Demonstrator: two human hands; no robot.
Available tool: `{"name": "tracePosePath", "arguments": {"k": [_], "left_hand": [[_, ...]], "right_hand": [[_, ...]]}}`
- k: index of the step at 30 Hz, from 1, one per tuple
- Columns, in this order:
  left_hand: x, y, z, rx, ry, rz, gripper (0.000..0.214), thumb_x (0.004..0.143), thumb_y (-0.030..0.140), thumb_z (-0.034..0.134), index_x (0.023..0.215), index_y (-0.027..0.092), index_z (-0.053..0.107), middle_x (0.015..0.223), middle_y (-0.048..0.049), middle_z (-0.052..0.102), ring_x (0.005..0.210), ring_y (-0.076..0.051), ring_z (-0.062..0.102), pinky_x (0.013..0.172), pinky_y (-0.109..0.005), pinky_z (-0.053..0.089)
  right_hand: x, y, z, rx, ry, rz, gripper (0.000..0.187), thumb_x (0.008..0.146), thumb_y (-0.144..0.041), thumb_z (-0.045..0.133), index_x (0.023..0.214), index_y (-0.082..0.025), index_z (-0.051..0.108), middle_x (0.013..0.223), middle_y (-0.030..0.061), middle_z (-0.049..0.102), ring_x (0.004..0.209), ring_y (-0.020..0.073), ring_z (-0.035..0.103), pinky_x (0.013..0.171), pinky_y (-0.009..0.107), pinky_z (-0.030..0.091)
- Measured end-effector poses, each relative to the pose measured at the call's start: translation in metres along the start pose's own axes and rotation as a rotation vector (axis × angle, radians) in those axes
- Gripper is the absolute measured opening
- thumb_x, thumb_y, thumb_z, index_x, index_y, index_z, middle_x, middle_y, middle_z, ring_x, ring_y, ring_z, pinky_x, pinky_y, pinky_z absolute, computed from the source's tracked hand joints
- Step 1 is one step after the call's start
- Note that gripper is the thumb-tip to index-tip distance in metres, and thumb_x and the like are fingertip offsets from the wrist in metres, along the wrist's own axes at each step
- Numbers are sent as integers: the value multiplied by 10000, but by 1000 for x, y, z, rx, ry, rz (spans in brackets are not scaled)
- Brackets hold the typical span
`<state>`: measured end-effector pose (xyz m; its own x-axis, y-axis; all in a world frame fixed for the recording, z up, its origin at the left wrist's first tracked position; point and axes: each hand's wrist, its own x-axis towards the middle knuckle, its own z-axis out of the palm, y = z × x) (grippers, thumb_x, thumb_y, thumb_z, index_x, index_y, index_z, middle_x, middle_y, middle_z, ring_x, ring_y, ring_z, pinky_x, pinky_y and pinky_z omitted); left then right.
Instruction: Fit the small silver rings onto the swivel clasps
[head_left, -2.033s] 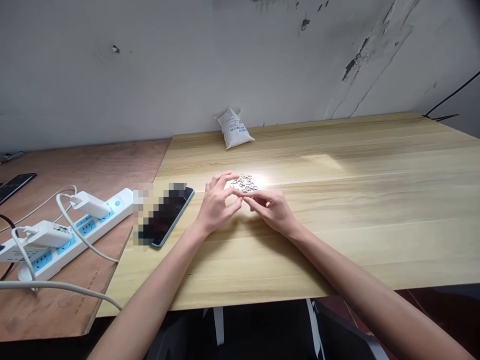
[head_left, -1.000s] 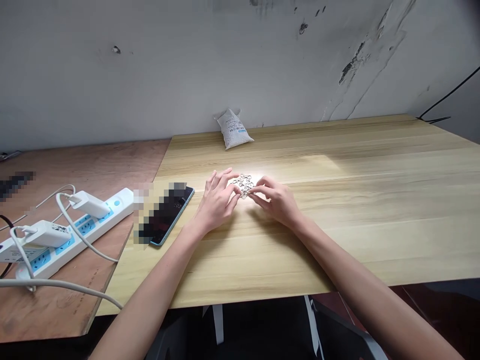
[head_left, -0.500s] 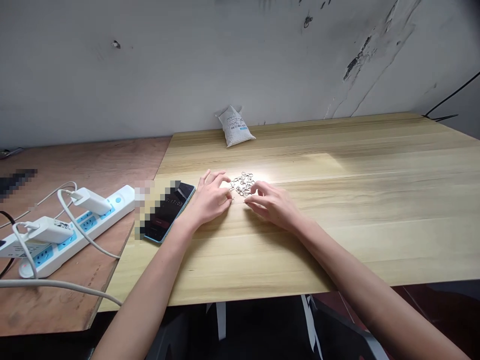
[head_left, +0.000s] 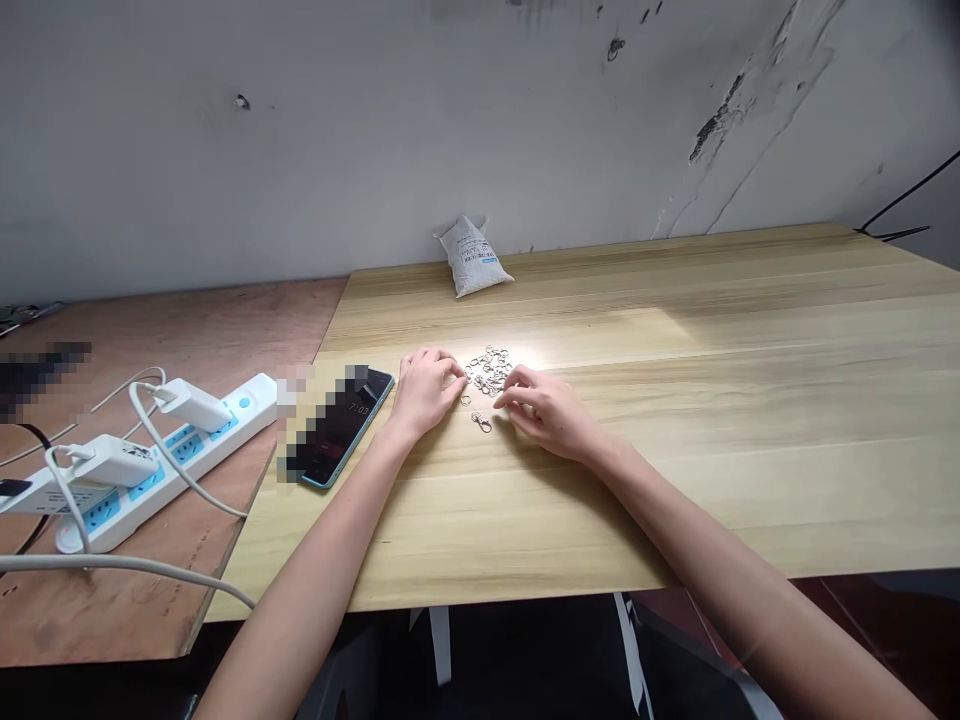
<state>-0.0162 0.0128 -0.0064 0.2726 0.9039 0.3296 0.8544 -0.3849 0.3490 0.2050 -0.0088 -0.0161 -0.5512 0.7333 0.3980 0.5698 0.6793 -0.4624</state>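
Observation:
A small pile of metal key rings and lobster clasps (head_left: 489,372) lies on the light wooden table between my hands. Nearer to me, a lobster clasp (head_left: 481,422) lies by itself, and a loose ring (head_left: 466,400) rests just above it. At the pile's left edge, my left hand (head_left: 429,390) has its fingers bent and slightly apart, with nothing visible in them. My right hand (head_left: 549,410) hovers at the right edge of the pile, thumb and fingers curved and parted; I see nothing held there.
A phone (head_left: 346,430) lies left of my left forearm. Farther left, a white power strip (head_left: 169,465) with chargers and cables sits on a brown board (head_left: 292,305). A filled plastic bag (head_left: 474,258) stands against the grey wall at the back.
A lobster clasp and a ring now lie in view on the near side of the pile. My left hand has drawn in its spread fingers. The right hand has barely moved.

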Motion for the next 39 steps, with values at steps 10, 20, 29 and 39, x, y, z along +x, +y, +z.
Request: {"name": "tracePosePath", "arguments": {"k": [10, 20, 29, 39], "left_hand": [[-7, 22, -22, -765, -137, -41, 202, 832, 401, 666, 857, 215, 742, 1094, -79, 649, 1119, -235, 577, 1013, -418, 434], [-8, 24, -15, -822, -105, -178, 203, 788, 393, 691, 748, 197, 728, 1064, -86, 643, 1084, -235, 580, 935, -402, 481], [-8, 31, -10, -873, -120, -278, 144, 746, 312, 703, 669, 193, 728, 948, -64, 669, 944, -204, 622, 919, -395, 491], [-12, 33, -12, -527, 10, -16, 46, 823, 254, 676, 809, 223, 707, 1016, -47, 646, 1062, -211, 575, 974, -429, 455]], "right_hand": [[6, -13, -1, 343, 86, 62, 275, 907, -339, 589, 1152, -219, 630, 966, 52, 591, 667, 114, 537, 614, 258, 443], [6, -10, 4, 324, 98, 130, 167, 933, -321, 531, 881, -186, 616, 795, 15, 615, 595, 104, 484, 585, 247, 379], [5, -13, 9, 171, 132, 51, 197, 937, -273, 511, 808, -182, 629, 766, 19, 624, 582, 97, 448, 585, 244, 331], [9, -16, 0, 543, 108, 213, 234, 911, -317, 515, 757, -168, 610, 648, -13, 526, 566, 99, 395, 542, 237, 314]]}}
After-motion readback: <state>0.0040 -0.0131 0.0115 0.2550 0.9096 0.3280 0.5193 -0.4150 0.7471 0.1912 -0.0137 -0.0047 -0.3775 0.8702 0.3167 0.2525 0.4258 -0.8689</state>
